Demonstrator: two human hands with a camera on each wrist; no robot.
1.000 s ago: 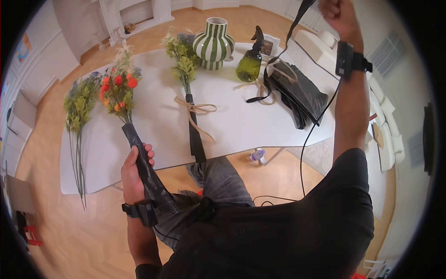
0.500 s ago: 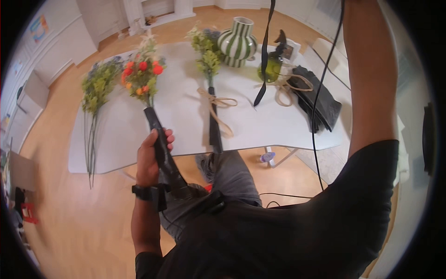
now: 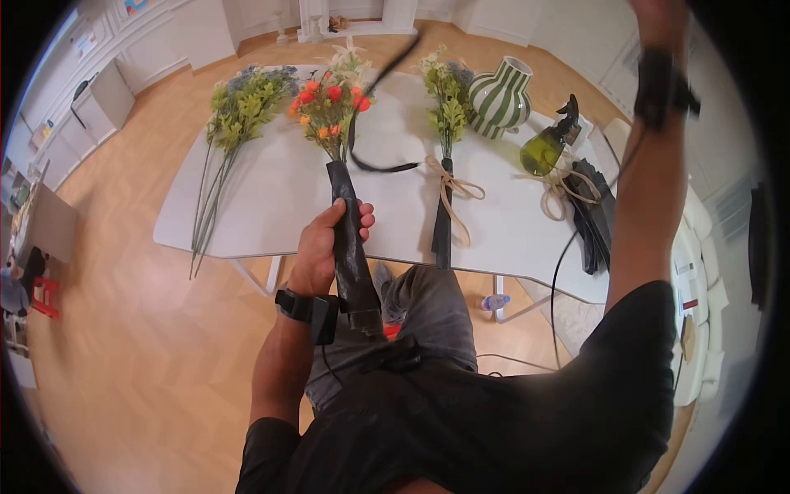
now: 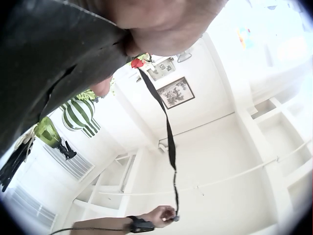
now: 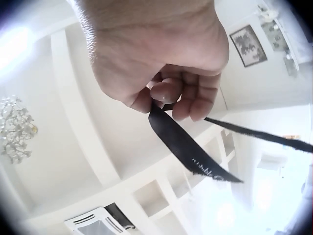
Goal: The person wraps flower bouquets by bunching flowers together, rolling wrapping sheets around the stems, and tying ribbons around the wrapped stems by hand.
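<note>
My left hand (image 3: 319, 251) grips the black wrapping (image 3: 352, 267) around the stems of a bouquet with red and orange flowers (image 3: 329, 103), tilted over the table's front edge. High up at the upper right, my right hand (image 5: 161, 54) pinches a black ribbon (image 5: 183, 144) with white lettering near one end. The ribbon's loose length hangs beside the bouquet in the head view, its tail near the top of the wrapping. To the right lies a second black-wrapped bunch (image 3: 447, 119), tied with a tan bow (image 3: 448, 185).
Loose green and blue stems (image 3: 239, 115) lie on the white table (image 3: 255, 206) at left. Back right stand a green-striped vase (image 3: 500, 99) and a green spray bottle (image 3: 543, 148), near tan ribbon (image 3: 568, 189) and folded black sheets (image 3: 594, 222). A cable (image 3: 554, 305) hangs by the right arm.
The ribbon's hanging end has swung left, from near the spray bottle to beside the held bouquet. My right hand stays raised and my left keeps its grip. The head view has turned.
</note>
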